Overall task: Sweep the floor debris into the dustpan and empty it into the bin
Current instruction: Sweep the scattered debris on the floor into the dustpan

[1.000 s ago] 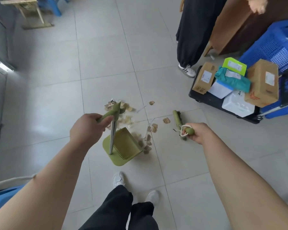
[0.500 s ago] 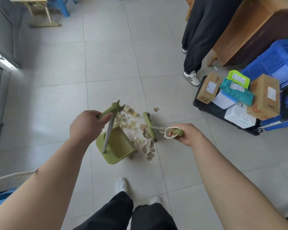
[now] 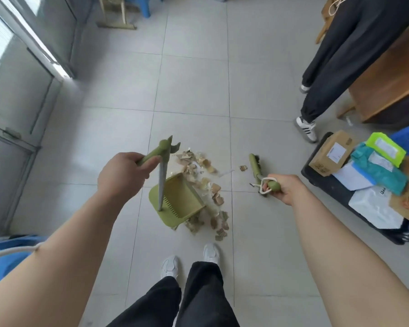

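Dustpan (image 3: 182,199): smooth matt olive plastic, duller grey shaft. Brush (image 3: 255,165): same matt green plastic, white cord loop (image 3: 266,184) at handle end. Debris (image 3: 216,188): rough torn brown cardboard. Floor (image 3: 194,86): smooth pale tiles, faint sheen. Box (image 3: 331,152) at right: brown cardboard, paper label. Far-right desk (image 3: 392,74): varnished wood.

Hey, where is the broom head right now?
In the head view the broom head sits right of centre, just beyond the right hand that grips its handle, apart from and right of the debris pile and the green dustpan.
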A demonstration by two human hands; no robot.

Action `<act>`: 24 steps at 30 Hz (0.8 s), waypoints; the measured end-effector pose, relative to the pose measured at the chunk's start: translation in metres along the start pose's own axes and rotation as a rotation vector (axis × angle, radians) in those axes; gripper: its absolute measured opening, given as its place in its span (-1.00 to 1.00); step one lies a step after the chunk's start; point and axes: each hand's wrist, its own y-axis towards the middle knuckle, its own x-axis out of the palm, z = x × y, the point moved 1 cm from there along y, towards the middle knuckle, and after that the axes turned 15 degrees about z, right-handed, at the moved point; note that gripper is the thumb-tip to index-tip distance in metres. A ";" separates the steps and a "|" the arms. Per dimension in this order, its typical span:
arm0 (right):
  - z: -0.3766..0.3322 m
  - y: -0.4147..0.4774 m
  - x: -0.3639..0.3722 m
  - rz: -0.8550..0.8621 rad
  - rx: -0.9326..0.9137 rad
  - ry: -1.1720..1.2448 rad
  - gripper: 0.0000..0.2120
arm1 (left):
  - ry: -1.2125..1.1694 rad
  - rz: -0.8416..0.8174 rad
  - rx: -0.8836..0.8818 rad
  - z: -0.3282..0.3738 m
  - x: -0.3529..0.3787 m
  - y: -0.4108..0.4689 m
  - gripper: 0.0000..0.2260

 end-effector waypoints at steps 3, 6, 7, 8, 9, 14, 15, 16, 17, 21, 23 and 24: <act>-0.004 0.007 0.028 -0.085 -0.026 -0.111 -0.94 | -0.005 0.038 -0.036 -0.001 0.002 0.004 -0.60; -0.005 -0.003 0.049 -0.172 -0.074 -0.252 -0.91 | -0.002 0.063 -0.069 -0.003 0.004 0.004 -0.61; -0.005 -0.007 0.053 -0.195 -0.078 -0.272 -0.91 | 0.005 0.069 -0.077 -0.003 0.005 0.003 -0.61; -0.008 -0.011 0.054 -0.217 -0.072 -0.275 -0.92 | 0.009 0.074 -0.085 -0.003 0.005 0.002 -0.60; -0.012 -0.014 0.053 -0.234 -0.064 -0.270 -0.92 | 0.010 0.080 -0.094 -0.003 0.005 0.002 -0.60; -0.052 -0.020 0.037 -0.273 -0.085 -0.238 -0.78 | 0.008 0.114 -0.128 -0.004 0.001 0.003 -0.57; -0.059 -0.022 0.036 -0.279 -0.101 -0.239 -0.80 | 0.005 0.118 -0.134 -0.003 0.000 0.004 -0.56; -0.066 -0.024 0.038 -0.289 -0.124 -0.252 -0.82 | 0.003 0.122 -0.141 -0.003 0.000 0.005 -0.56; -0.071 -0.027 0.041 -0.303 -0.151 -0.270 -0.83 | 0.003 0.126 -0.149 -0.002 -0.001 0.006 -0.57; -0.086 -0.032 0.068 -0.337 -0.247 -0.374 -0.87 | 0.013 0.147 -0.194 -0.004 -0.004 0.007 -0.58; -0.094 -0.029 0.085 -0.326 -0.294 -0.450 -0.82 | 0.028 0.170 -0.211 -0.009 -0.007 0.004 -0.58; -0.098 -0.027 0.094 -0.321 -0.319 -0.492 -0.79 | 0.030 0.182 -0.220 -0.012 -0.009 0.002 -0.57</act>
